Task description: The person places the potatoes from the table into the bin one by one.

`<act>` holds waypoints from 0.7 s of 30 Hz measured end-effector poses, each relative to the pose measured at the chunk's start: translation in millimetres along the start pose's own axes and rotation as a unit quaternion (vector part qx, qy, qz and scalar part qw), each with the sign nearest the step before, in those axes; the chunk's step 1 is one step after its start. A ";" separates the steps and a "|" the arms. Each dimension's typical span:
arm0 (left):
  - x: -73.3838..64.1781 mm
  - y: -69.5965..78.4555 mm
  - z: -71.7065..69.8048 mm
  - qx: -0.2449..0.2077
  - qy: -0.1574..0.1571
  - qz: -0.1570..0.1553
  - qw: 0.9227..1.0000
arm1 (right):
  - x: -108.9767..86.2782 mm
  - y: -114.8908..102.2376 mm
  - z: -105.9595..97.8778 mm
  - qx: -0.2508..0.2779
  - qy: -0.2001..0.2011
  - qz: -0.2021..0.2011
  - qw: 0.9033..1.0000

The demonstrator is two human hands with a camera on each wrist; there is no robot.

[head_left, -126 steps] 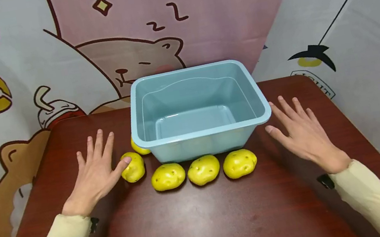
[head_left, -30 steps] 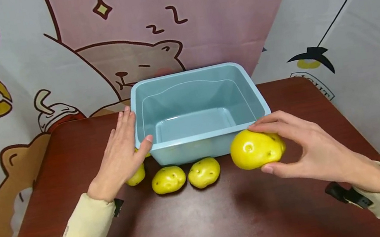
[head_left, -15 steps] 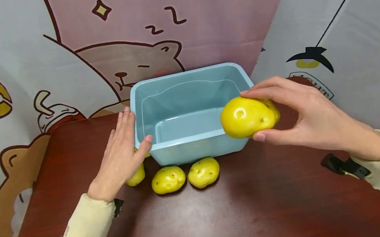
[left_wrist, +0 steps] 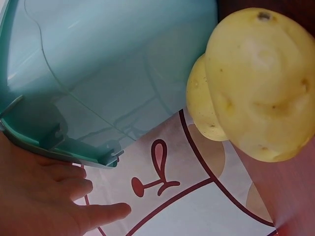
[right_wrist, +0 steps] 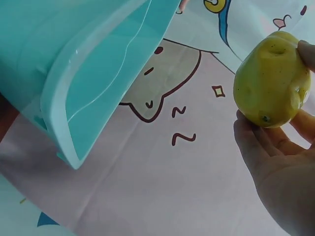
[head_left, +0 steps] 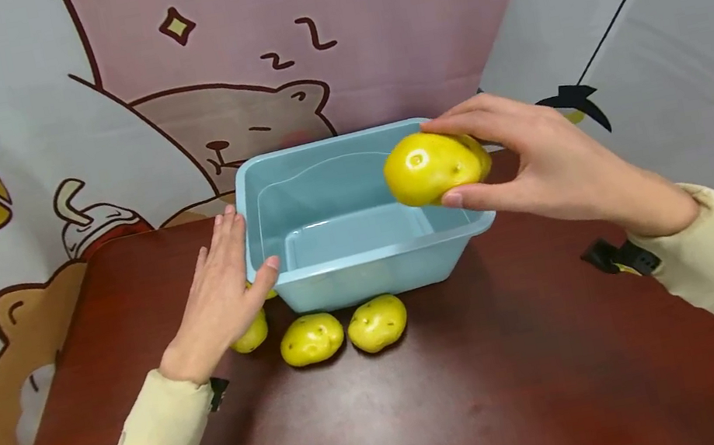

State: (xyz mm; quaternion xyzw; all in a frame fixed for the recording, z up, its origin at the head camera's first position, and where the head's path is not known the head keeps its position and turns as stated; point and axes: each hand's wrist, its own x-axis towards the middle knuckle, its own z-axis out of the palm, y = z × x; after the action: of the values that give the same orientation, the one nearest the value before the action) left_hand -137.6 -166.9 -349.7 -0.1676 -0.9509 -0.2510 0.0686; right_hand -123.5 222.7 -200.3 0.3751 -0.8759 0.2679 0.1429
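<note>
Right hand (head_left: 548,157) pinches potato (head_left: 427,168), left (head_left: 215,297) straight-fingered.

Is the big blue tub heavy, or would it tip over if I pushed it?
The tub would probably slide rather than tip, since its flat bottom looks broad. It's likely light for its size, because its walls look like thin plastic. Pushed their way, it might make the rounded potatoes along its front roll.

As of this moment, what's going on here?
A person's right hand holds a yellow potato up at the right end of a blue bin. The left hand, fingers straight, is at the bin's left side. Four more potatoes lie on the table: two in front of the bin, two by the left hand.
</note>
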 end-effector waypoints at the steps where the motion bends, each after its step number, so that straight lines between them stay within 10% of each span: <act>1: -0.4 -0.6 -0.3 -0.001 0.002 -0.001 1.000 | 3.2 0.3 0.0 0.006 -0.005 0.006 1.000; 21: 0.7 -1.6 0.8 0.005 0.011 0.008 1.000 | 61.4 40.2 27.1 -0.012 -0.110 0.039 0.993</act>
State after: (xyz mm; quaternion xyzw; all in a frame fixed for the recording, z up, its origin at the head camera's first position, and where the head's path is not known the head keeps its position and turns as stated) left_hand -138.9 -167.6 -351.0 -0.1722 -0.9499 -0.2478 0.0817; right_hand -195.9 194.6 -209.2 0.3664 -0.9032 0.2201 0.0399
